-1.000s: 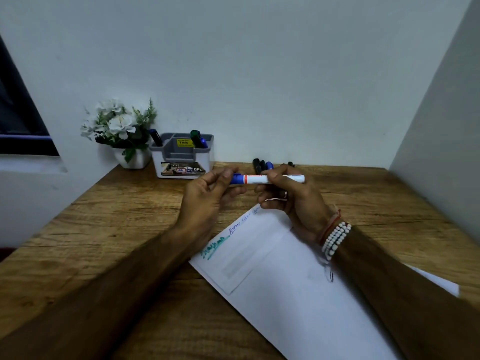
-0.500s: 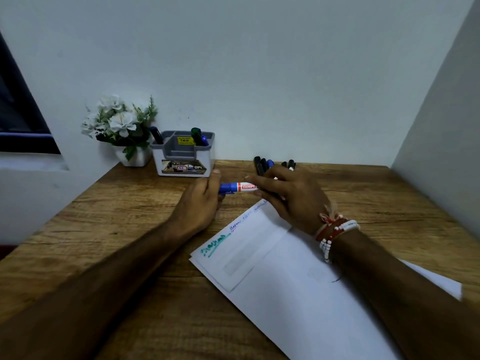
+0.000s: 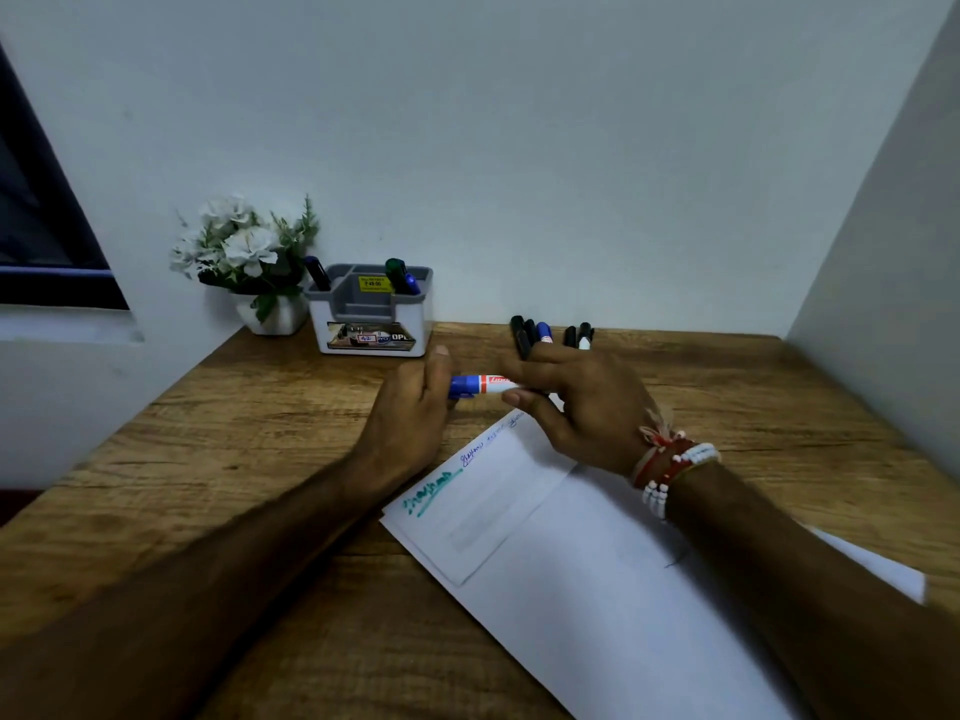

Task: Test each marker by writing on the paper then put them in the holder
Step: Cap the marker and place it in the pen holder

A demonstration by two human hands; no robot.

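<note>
The nearest marker (image 3: 483, 385) is showing a blue cap, a red band and a white barrel. The holder (image 3: 370, 324) is showing white walls, a grey inside and a yellow sticker (image 3: 374, 283), with a green-capped marker (image 3: 396, 270) and a blue-capped marker (image 3: 317, 272) in it. The loose markers (image 3: 540, 332) are showing black and blue caps. The white paper (image 3: 597, 589) is carrying teal and blue handwriting (image 3: 431, 493). The desk (image 3: 234, 459) is displaying brown wood grain. The beaded bracelets (image 3: 670, 459) are showing red and white.

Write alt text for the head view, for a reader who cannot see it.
The left hand and right hand hold a blue-capped marker over a wooden table, near scribbled white paper. Behind stand a grey holder and a flower pot; loose markers lie nearby.
</note>
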